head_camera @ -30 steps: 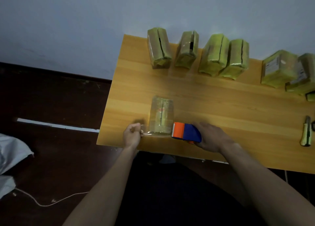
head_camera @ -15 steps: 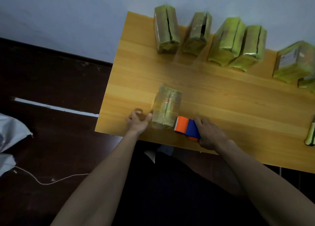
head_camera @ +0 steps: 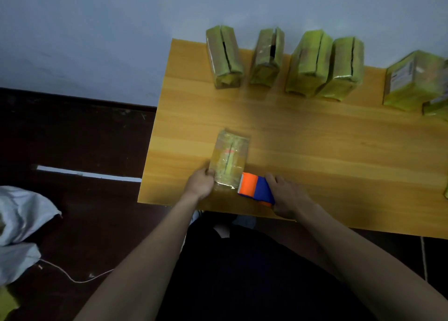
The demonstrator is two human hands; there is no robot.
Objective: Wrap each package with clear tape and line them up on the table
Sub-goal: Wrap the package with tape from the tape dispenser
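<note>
Tape-covered and glossy, the package (head_camera: 229,161) being worked on lies near the front left corner of the wooden tabletop (head_camera: 315,136), long axis pointing away from the person; it is yellowish, with a seam down its top and a small reddish mark near the middle. The left hand (head_camera: 200,183) grips its near left corner, fingers curled against the side. The right hand (head_camera: 288,196) is wrapped round the orange and blue tape dispenser (head_camera: 256,189), whose orange end touches the package's near right corner.

Writing on the package is too blurred to read. At the back right, a larger package (head_camera: 412,81) carries a white label with dark print, also unreadable.

Four green-yellow packages stand in a row along the far edge by the pale wall: the first (head_camera: 224,59) at the left, the second (head_camera: 266,58), then the third (head_camera: 308,62) and fourth (head_camera: 344,68) touching each other. On the dark floor to the left lie a white sack (head_camera: 21,219) and a thin cord (head_camera: 72,278).
</note>
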